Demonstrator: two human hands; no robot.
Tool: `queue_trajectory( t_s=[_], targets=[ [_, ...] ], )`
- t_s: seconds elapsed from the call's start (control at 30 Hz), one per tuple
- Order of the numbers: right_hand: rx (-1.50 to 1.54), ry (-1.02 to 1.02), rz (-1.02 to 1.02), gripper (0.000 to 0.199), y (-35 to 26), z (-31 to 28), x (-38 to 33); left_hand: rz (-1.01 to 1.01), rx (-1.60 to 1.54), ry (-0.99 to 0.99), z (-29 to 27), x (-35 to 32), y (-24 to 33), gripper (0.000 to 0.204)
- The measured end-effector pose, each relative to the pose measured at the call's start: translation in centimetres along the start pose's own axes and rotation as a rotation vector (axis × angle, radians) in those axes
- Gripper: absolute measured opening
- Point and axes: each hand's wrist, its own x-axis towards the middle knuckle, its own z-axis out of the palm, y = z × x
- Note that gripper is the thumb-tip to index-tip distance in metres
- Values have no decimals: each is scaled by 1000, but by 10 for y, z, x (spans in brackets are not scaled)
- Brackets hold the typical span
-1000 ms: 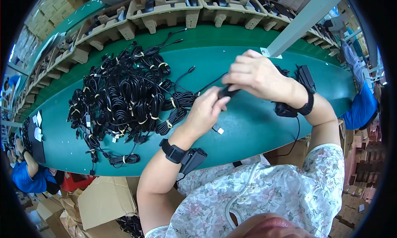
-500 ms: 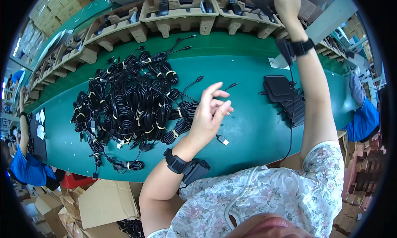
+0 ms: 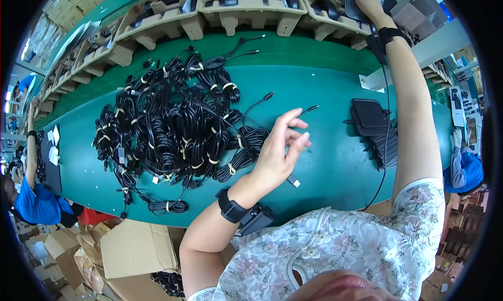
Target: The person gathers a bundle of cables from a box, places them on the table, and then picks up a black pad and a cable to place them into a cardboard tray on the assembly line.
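Note:
My left hand (image 3: 280,154) hovers over the green table at the right edge of a heap of black cables (image 3: 178,128) tied with pale bands. Its fingers are loosely bent and apart, holding nothing. Past its fingertips a thin cable plug (image 3: 310,109) sticks out, and a USB plug (image 3: 294,180) lies below the palm. My right arm reaches far forward. At the top edge my right hand (image 3: 368,2) grips a flat black box (image 3: 353,9) over a brown pulp tray (image 3: 335,21); its fingertips are partly cut off. A stack of flat black boxes (image 3: 371,116) stands near the right forearm.
More pulp trays (image 3: 251,10) holding black parts line the far edge. A white metal post (image 3: 419,55) rises beyond the right forearm. A black wrist device (image 3: 251,217) sits on my left wrist. Co-workers in blue (image 3: 39,199) are at both sides. An open carton (image 3: 139,248) stands below.
The view has shifted, moving the table's things slightly right. The flat black box in my right hand has come down toward the tray and turned. My left hand keeps its pose beside the cables.

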Motion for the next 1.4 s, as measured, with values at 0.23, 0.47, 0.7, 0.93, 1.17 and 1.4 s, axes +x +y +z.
queue_trajectory(
  t_s=[0.23, 0.47, 0.7, 0.93, 1.17, 1.4],
  targets=[
    [-341, 102, -177, 20, -19, 12, -15, 6, -29, 32, 2, 0, -4, 39],
    [142, -203, -116, 40, -176, -14, -17, 152, 97, 34, 5, 0, -10, 24],
    [637, -1317, 116, 42, -313, 2, -30, 320, 352, -200, -2, 0, -5, 16],
    [1300, -954, 523, 20, -272, -43, -55, 445, 174, 263, -10, -2, 21, 15],
    [1606, -645, 551, 23, -253, -124, -72, 341, 275, 476, -18, 4, 19, 33],
    [1492, -653, 477, 26, -249, -164, -96, 783, 716, 679, -25, -3, 39, 63]
  ],
)
